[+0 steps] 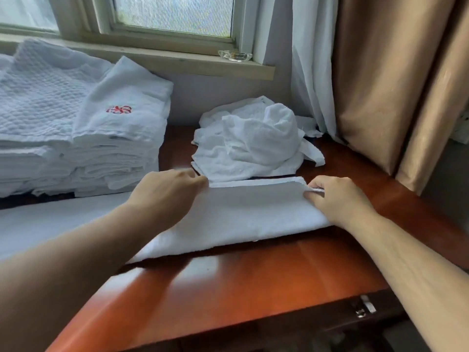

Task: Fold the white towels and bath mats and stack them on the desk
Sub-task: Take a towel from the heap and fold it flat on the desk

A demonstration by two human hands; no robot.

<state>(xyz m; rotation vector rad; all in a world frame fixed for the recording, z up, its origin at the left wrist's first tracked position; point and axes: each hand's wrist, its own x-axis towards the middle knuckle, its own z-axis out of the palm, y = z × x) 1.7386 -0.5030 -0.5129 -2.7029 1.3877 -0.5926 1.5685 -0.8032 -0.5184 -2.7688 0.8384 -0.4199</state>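
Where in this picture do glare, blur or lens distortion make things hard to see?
Head view: daylight from the textured-glass window leaves pale glare streaks on the glossy red-brown wooden desk; head view: the half-folded white towel is washed out, its weave barely visible; head view: the wide lens bends the desk's front edge, and the left forearm looks blurred.

desk [253,283]: glossy reddish wood | towel [241,214]: soft matt cloth | curtain [380,85]: smooth tan fabric

Both arms reach forward; left hand [167,194] and right hand [340,199] curl their fingers [327,181], apparently pinching the towel [253,212] edge.
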